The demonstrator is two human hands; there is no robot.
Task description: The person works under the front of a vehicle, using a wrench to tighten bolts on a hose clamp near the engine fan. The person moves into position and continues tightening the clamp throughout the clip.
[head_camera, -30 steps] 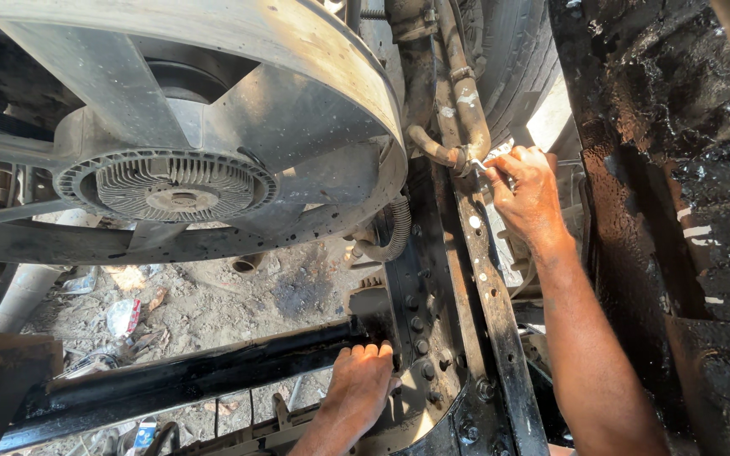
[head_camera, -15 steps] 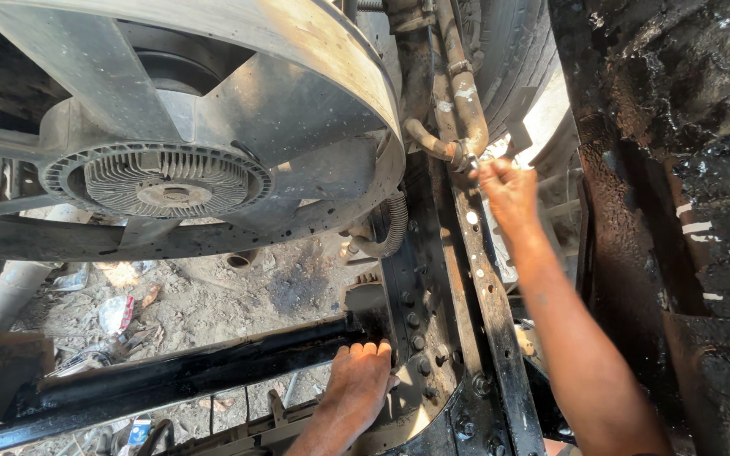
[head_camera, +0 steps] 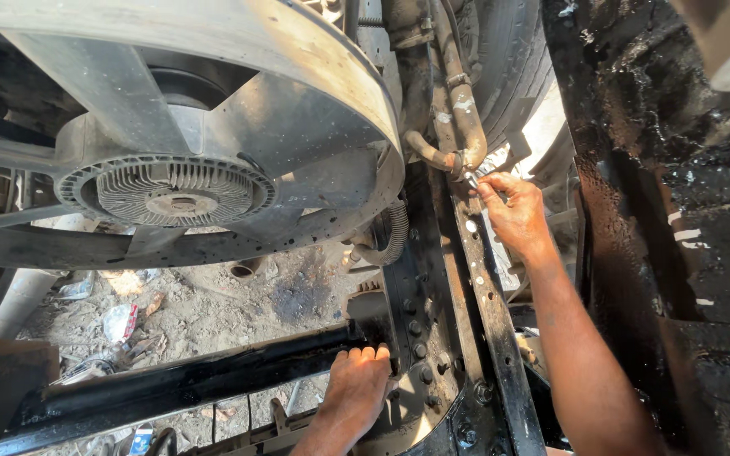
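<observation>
Looking down into a vehicle's engine bay, with two bare hands at work among greasy frame parts. Right hand (head_camera: 513, 211) reaches up to the junction of two rusty hoses (head_camera: 465, 110), its fingers (head_camera: 487, 187) pressed together and pinching a small metal fitting (head_camera: 471, 178), apparently a hose clamp, just below the hose bend; the fitting is too small to identify further. Left hand (head_camera: 356, 390) rests flat, fingers lying side by side, on the end of a black crossmember (head_camera: 171, 388) where it meets the bolted frame rail (head_camera: 433, 338). Large fan shroud (head_camera: 280, 76) fills the upper left, with the finned fan clutch (head_camera: 181, 190) at its centre. Corrugated hose (head_camera: 393, 236) curves beneath the shroud. Littered dirt ground (head_camera: 204, 312) shows below. Oily black panel (head_camera: 669, 211) occupies the right.
</observation>
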